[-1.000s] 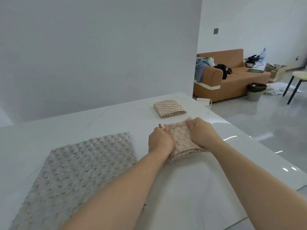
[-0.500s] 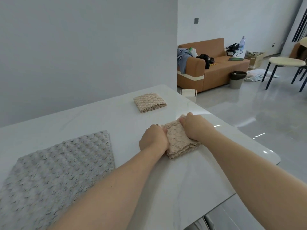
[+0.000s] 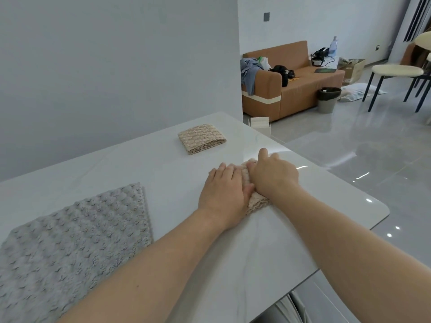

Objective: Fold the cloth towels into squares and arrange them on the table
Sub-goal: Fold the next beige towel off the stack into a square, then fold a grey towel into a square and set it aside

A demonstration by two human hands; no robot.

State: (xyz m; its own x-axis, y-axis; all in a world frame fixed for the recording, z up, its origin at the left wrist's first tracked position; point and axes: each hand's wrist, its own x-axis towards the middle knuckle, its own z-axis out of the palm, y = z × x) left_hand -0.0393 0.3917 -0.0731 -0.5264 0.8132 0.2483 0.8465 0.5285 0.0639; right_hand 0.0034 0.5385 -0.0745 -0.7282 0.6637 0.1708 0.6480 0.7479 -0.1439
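The beige towel [image 3: 256, 202] lies folded small near the right edge of the table [image 3: 163, 164], almost hidden under both hands. The left hand [image 3: 225, 192] rests flat on its left half, fingers straight and together, gripping nothing. The right hand [image 3: 272, 176] presses palm down on the right half, its fingers reaching past the far edge onto the table; they look straight rather than curled, so it seems to be pushing, not grasping. The step in hand looks like flattening the last fold. The cloth is thick, bumpy and soft, and its layers show as a wavy stack at the near edge, so it will likely spring up a little once the pressure goes. It should be light and limp, with no stiffness of its own. Lifted by one corner, the layers would probably fall open. A safer hold is along the folded side, pinching all layers at once, or sliding it on the smooth, glossy top, which should offer little grip. A second folded towel [image 3: 201, 138] sits farther back, well apart. A grey towel [image 3: 70, 241] lies spread flat at the left, not yet folded.
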